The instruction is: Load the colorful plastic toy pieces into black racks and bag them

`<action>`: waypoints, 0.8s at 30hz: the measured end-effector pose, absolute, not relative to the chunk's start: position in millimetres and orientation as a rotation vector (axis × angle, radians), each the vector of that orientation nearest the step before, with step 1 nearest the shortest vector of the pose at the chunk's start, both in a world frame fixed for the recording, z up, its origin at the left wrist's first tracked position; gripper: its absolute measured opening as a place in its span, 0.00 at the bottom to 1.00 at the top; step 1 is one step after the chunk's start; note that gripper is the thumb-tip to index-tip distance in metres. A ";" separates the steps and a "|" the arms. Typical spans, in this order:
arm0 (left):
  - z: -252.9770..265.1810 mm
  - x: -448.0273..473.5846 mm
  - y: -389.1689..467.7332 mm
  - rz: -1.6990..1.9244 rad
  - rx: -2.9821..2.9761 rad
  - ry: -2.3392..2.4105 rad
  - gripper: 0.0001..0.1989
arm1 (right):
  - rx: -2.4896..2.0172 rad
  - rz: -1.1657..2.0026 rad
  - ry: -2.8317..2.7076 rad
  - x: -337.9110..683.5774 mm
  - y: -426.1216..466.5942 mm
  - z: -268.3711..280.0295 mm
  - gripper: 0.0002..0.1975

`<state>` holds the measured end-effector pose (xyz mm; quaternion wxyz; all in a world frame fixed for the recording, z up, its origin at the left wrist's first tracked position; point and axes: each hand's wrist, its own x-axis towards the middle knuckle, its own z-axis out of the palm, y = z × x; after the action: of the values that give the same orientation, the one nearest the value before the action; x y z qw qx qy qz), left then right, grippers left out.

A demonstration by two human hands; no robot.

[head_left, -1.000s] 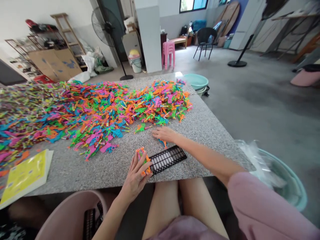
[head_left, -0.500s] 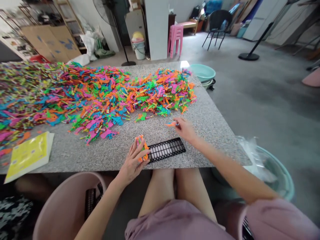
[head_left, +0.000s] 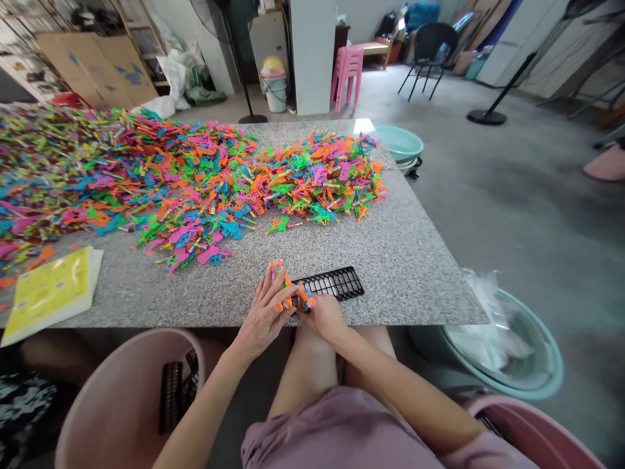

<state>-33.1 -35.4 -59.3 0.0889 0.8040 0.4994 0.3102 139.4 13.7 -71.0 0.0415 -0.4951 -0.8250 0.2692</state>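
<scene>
Both hands meet at the near edge of the counter [head_left: 400,260], just at the left end of the black grid tray [head_left: 332,284]. The left hand [head_left: 263,316] curls its fingers around a small bundle of bright plastic pieces [head_left: 286,293], gathered upright so they stay together, while the right hand [head_left: 326,316] pinches another piece against that bundle — close to the tray, within easy reach. The loose colourful heap [head_left: 195,169] lies farther back. A yellow booklet [head_left: 49,290] sits at left — its print is unreadable.
</scene>
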 end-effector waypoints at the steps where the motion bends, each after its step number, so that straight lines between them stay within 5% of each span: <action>1: -59.5 -32.4 -35.6 0.914 2.385 1.486 0.25 | -1.502 0.795 -2.574 138.4 14.4 -66.6 0.11; 5: -60.5 -30.0 -32.9 0.908 2.386 1.443 0.31 | -1.528 0.762 -2.709 132.9 19.1 -52.2 0.11; 10: -66.4 -24.2 -30.2 1.164 2.285 1.550 0.19 | -1.566 0.733 -2.641 128.6 10.7 -58.1 0.12; 18: -78.7 -23.2 -31.1 1.321 2.352 1.578 0.18 | -1.013 1.059 -2.718 152.6 54.1 -66.7 0.09; 24: -79.6 -24.1 -29.8 1.310 2.448 1.569 0.17 | -1.366 0.263 -2.688 96.8 163.6 -45.1 0.23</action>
<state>-24.1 -29.8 -79.6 -0.0238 0.7674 0.4918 0.4108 96.8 163.6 -45.1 0.0575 -0.4506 -0.8866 0.0867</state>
